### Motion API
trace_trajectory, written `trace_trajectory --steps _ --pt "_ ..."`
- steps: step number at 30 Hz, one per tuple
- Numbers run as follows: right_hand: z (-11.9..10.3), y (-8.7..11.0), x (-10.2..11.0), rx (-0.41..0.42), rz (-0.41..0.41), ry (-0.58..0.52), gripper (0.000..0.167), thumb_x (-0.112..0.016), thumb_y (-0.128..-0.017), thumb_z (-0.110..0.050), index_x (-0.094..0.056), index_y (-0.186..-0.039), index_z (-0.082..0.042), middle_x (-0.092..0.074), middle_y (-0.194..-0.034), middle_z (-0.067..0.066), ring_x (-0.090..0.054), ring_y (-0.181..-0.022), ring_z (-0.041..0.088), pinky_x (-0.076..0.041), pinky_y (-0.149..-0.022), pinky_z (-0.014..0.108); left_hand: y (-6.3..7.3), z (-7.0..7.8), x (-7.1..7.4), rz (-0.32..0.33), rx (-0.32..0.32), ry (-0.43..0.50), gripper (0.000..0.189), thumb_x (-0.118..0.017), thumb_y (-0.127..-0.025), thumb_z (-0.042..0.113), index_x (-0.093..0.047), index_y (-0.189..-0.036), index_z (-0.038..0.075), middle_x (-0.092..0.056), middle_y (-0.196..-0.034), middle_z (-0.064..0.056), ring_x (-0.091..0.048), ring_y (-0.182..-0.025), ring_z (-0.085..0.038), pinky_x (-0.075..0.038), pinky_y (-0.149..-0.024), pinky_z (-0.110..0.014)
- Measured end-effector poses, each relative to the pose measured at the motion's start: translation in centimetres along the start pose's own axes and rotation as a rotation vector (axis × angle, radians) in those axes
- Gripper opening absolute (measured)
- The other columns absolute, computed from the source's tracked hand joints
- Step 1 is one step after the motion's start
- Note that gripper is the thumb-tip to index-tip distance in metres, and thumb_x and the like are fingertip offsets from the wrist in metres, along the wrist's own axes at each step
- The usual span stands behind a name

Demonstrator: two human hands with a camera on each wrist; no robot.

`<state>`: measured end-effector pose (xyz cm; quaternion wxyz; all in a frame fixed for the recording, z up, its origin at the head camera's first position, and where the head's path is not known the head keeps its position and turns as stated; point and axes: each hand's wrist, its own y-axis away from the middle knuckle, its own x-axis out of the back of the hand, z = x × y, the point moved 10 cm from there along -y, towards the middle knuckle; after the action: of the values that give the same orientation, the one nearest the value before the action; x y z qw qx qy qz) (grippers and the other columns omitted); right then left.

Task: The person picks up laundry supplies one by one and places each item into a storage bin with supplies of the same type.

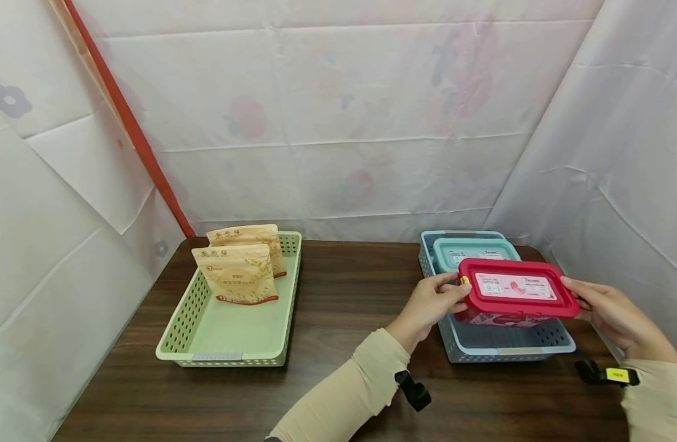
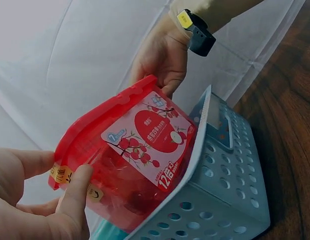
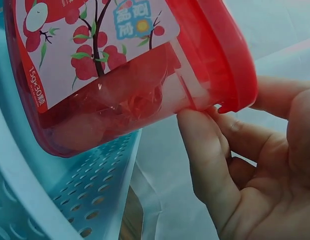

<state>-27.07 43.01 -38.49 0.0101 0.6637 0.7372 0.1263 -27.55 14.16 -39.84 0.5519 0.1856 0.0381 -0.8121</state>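
Both hands grip a red lidded plastic box (image 1: 515, 314) by its two ends, tilted over the blue perforated basket (image 1: 476, 353). The left hand (image 1: 433, 307) pinches the left end at the lid's rim, beside a small yellow sticker (image 2: 61, 173). At the opposite end, the fingers of the right hand (image 1: 620, 313) hold the lid's edge from above and below. The see-through side of the box carries a pink label (image 2: 155, 135) with red fruit on branches. Behind it in the basket sits a teal lidded box (image 1: 448, 247), partly hidden by the red one.
On the left of the dark wooden table (image 1: 355, 294) stands a light green basket (image 1: 241, 334). Two yellow pouches (image 1: 239, 276) stand one behind the other towards its back. White cloth (image 1: 338, 123) hangs behind the table and along both sides.
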Motion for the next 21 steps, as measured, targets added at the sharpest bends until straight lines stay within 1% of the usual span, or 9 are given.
trace_trajectory --steps 7,11,12,14,16,18,21 --pt "0.7 -0.1 0.0 -0.03 0.022 0.138 0.032 -0.048 -0.108 -0.025 -0.073 -0.091 -0.039 -0.072 -0.09 -0.009 -0.069 -0.078 0.009 -0.06 -0.068 0.028 -0.3 -0.8 0.1 0.003 0.002 0.001 0.046 -0.07 -0.096 0.011 -0.057 -0.138 0.002 -0.069 -0.096 -0.005 -0.072 -0.095 -0.023 -0.057 -0.086 -0.041" --pt "1.3 -0.2 -0.1 -0.048 0.033 0.176 0.028 -0.049 -0.107 -0.027 -0.071 -0.094 -0.036 -0.071 -0.09 -0.01 -0.069 -0.079 0.01 -0.06 -0.069 0.03 -0.3 -1.2 0.3 0.007 0.014 -0.005 0.044 -0.07 -0.096 0.011 -0.058 -0.137 0.002 -0.069 -0.096 -0.005 -0.072 -0.094 -0.023 -0.057 -0.086 -0.041" --pt "1.5 -0.2 -0.1 -0.054 0.034 0.182 0.026 -0.049 -0.107 -0.028 -0.071 -0.095 -0.034 -0.071 -0.09 -0.01 -0.069 -0.079 0.01 -0.06 -0.07 0.03 -0.3 -1.3 0.3 0.007 0.016 -0.006 0.044 -0.07 -0.096 0.011 -0.058 -0.137 0.002 -0.069 -0.096 -0.005 -0.072 -0.094 -0.023 -0.057 -0.087 -0.041" --pt "1.7 -0.3 -0.2 -0.062 0.03 0.194 0.023 -0.049 -0.107 -0.028 -0.071 -0.102 -0.025 -0.071 -0.09 -0.009 -0.068 -0.079 0.01 -0.06 -0.07 0.031 -0.4 -1.4 0.4 0.01 0.019 -0.006 0.044 -0.07 -0.096 0.011 -0.058 -0.137 0.002 -0.069 -0.097 -0.005 -0.072 -0.094 -0.023 -0.057 -0.086 -0.041" --pt "1.8 -0.4 -0.2 -0.076 0.034 0.211 0.025 -0.049 -0.107 -0.03 -0.07 -0.109 -0.017 -0.07 -0.091 -0.009 -0.068 -0.08 0.01 -0.06 -0.071 0.031 -0.4 -1.6 0.4 0.011 0.021 -0.001 0.044 -0.07 -0.096 0.01 -0.058 -0.137 0.001 -0.069 -0.097 -0.005 -0.072 -0.094 -0.023 -0.057 -0.086 -0.04" --pt "1.9 -0.5 -0.2 -0.081 0.031 0.234 0.034 -0.049 -0.107 -0.032 -0.066 -0.119 -0.004 -0.07 -0.091 -0.01 -0.067 -0.08 0.01 -0.06 -0.072 0.032 -0.5 -1.6 0.4 0.011 0.023 0.0 0.044 -0.069 -0.096 0.009 -0.058 -0.137 0.001 -0.069 -0.097 -0.006 -0.072 -0.094 -0.024 -0.057 -0.085 -0.039" --pt "1.8 -0.6 -0.3 -0.083 0.036 0.27 0.05 -0.048 -0.107 -0.034 -0.057 -0.127 0.011 -0.069 -0.092 -0.011 -0.067 -0.081 0.009 -0.06 -0.072 0.032 -0.5 -1.7 0.5 0.011 0.026 0.0 0.044 -0.069 -0.096 0.008 -0.057 -0.137 0.0 -0.069 -0.097 -0.006 -0.072 -0.094 -0.024 -0.058 -0.084 -0.038"
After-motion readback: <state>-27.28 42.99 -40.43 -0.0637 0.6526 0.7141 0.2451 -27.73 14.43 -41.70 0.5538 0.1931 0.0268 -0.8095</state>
